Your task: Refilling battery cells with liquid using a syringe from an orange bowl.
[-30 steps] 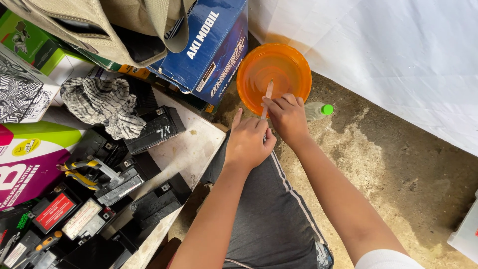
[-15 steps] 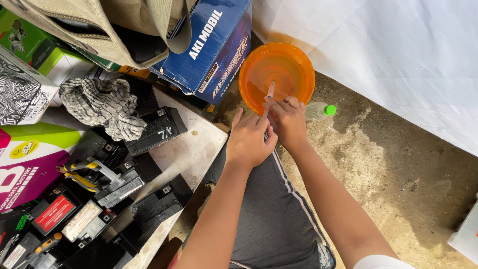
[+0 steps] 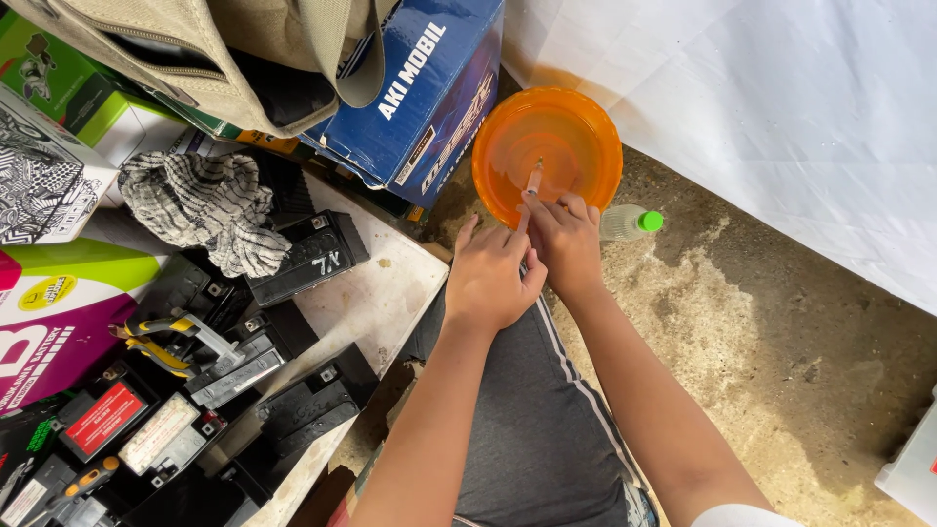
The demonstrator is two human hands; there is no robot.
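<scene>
A slim syringe-like tube (image 3: 530,188) is held by both hands over the orange bowl (image 3: 586,127) on the floor, its tip dipped toward the bowl's middle, so the drawing or dosing of liquid seems to be in hand. The right hand (image 3: 569,242) is clenched around the tube's body and the left hand (image 3: 488,276) is pinched at its rear end, both arms stretched forward over the lap. A steady, aligned pull or push is judged to be called for next.

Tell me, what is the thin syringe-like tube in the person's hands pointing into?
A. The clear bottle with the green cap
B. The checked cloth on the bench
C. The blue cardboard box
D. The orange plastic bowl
D. Both the left hand and the right hand grip the thin tube, and its tip sits over the inside of the orange bowl, apart from the green-capped bottle beside it.
</scene>
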